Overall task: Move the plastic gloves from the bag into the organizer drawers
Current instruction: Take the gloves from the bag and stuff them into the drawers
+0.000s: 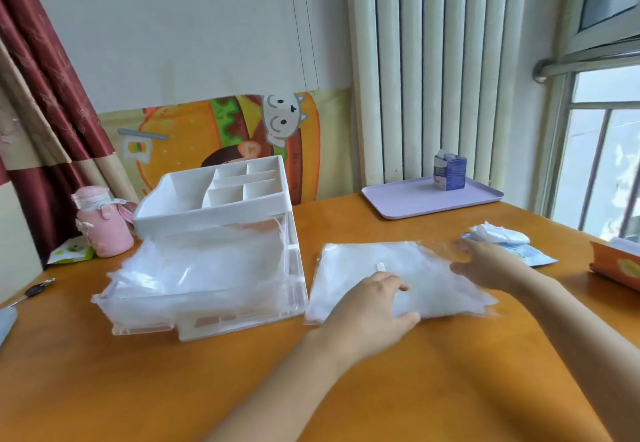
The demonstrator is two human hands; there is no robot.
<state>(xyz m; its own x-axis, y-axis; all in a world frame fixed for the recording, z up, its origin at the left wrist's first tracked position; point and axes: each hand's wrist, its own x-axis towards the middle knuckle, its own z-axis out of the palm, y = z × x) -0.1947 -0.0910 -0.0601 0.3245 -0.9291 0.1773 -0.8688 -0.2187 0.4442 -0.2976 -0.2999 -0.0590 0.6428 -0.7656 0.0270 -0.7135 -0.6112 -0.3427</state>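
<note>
I see the bag (433, 268) of plastic gloves lying flat on the tabletop (450, 372), just right of the organizer (214, 206). My left grip (374, 303) rests on the bag's near-left part, fingers spread and flat, holding nothing. My right grip (488, 261) lies on the bag's far right corner; it is blurred, so I cannot tell whether it pinches the plastic. A clear drawer (207, 310) of the organizer stands pulled out toward me, heaped with loose gloves (207, 265) spilling over its left rim. Behind the bag, a purple tray (408, 206) carries a small blue carton (449, 172)
</note>
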